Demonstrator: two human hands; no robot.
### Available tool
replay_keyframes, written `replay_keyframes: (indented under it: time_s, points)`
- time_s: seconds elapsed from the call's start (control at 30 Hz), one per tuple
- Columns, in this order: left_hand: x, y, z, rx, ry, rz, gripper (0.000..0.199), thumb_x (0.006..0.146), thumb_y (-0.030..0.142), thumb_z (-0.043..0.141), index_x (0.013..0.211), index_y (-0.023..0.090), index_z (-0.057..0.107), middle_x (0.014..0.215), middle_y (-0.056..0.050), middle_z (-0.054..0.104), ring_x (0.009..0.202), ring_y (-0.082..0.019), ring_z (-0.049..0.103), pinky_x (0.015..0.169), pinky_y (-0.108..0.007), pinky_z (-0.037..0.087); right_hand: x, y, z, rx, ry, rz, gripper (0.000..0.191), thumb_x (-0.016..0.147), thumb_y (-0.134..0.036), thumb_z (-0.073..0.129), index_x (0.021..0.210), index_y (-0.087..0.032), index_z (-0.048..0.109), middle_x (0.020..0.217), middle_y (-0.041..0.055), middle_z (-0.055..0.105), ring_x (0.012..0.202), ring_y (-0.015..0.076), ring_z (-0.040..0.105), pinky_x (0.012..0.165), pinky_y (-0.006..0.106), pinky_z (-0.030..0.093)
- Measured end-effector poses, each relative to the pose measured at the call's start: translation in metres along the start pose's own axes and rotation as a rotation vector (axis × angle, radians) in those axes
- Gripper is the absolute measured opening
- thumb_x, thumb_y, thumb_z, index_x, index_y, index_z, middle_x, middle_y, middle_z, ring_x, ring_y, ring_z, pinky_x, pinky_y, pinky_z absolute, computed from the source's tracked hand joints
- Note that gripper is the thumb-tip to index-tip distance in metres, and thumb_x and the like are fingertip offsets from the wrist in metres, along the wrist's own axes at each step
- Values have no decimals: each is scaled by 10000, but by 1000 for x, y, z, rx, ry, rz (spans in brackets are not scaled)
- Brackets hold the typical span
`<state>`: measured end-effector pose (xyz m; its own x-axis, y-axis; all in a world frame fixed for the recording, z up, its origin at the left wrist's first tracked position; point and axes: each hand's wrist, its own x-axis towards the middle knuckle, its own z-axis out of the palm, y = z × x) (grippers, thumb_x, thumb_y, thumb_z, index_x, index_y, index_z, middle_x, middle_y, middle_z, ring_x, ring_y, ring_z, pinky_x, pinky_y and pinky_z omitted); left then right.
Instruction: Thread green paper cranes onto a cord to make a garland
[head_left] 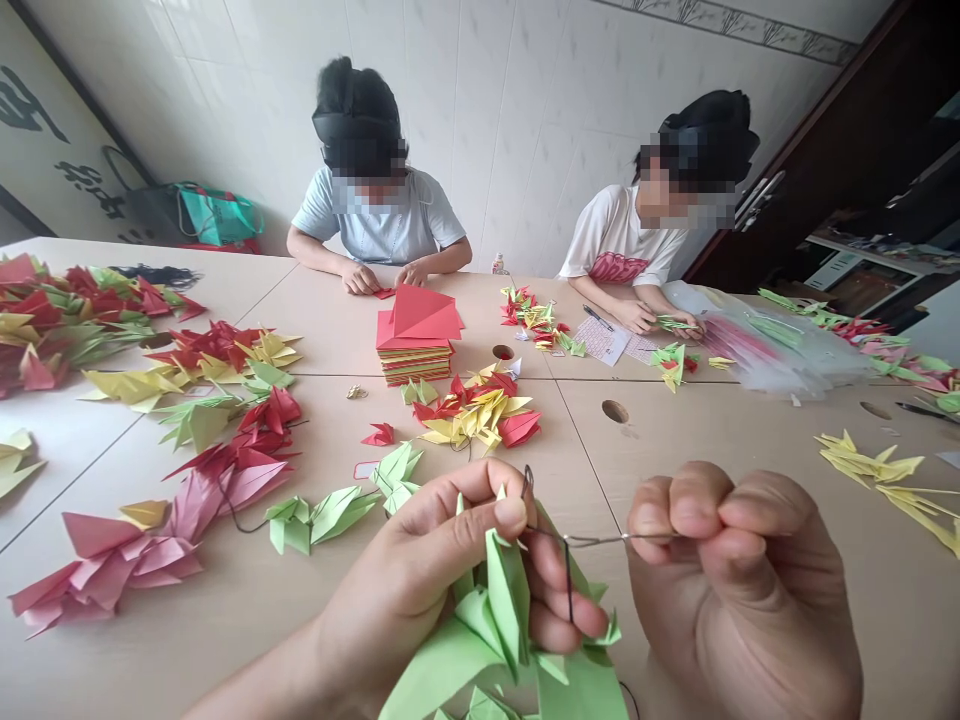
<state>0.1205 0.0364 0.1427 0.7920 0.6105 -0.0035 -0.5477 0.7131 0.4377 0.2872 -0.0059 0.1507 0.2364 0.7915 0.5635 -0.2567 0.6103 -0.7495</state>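
Observation:
My left hand (435,535) is closed on a light green folded paper crane (508,590) and pinches a black cord (568,585) between thumb and fingers. My right hand (750,590) pinches one end of a thin wire needle (600,541), which runs level across the gap to my left hand. The black cord passes through the looped end of the wire and hangs down in front of my left fingers. More green folded paper hangs below my left hand, partly cut off by the lower edge of view.
Strings of paper cranes in pink (135,550), red (262,430) and green (322,520) lie on the table (330,620) at left. Beyond my hands stand a stack of coloured paper squares (415,360) and a crane pile (480,410). Two people sit opposite; a plastic bag (802,350) lies at right.

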Motion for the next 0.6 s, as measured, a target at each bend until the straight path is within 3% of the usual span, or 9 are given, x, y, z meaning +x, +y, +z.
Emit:
replay_keyframes:
  time_s: [0.2,0.27,0.4,0.6]
  points:
    - [-3,-3,13,227,131,217,67,912,193,601,852,172,623,846,-12,667,785,-170,724,700,-231,573,-10,-5,8,-303,185,-175,122,861,-113,679,914,-216,715,816,-16,704,745,136,656,754,311,595]
    - [-6,-3,16,339,168,263,73,904,183,611,838,169,637,922,-9,649,756,-144,702,708,-235,571,-14,-7,9,-419,185,-180,139,848,-90,676,896,-215,715,840,-15,713,779,143,661,785,316,585]
    - [-10,-2,15,502,150,208,91,899,194,624,815,162,638,1018,-34,650,728,-131,690,696,-246,569,-16,-7,9,-494,102,-166,218,838,-42,640,943,-225,694,864,3,713,781,175,671,764,361,587]
    - [-4,-1,11,361,17,90,95,927,172,574,844,152,615,990,-47,668,725,-151,738,654,-208,566,-11,-6,6,-310,-23,-19,220,869,-45,618,959,-237,678,846,7,698,765,156,670,694,304,587]
